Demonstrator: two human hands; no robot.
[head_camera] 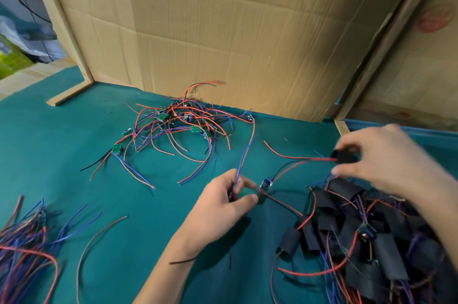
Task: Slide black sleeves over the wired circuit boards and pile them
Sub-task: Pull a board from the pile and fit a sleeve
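Two hands busy: left hand [223, 200] pinches the blue wires beside the bare board [266, 183] mid-desk, right hand [379, 157] grips a black sleeve [344, 155]. Feed the red wire first, I'd say.

Beyond your hands you face a creased cardboard wall [235, 31]; under them lies teal cloth [62, 142].
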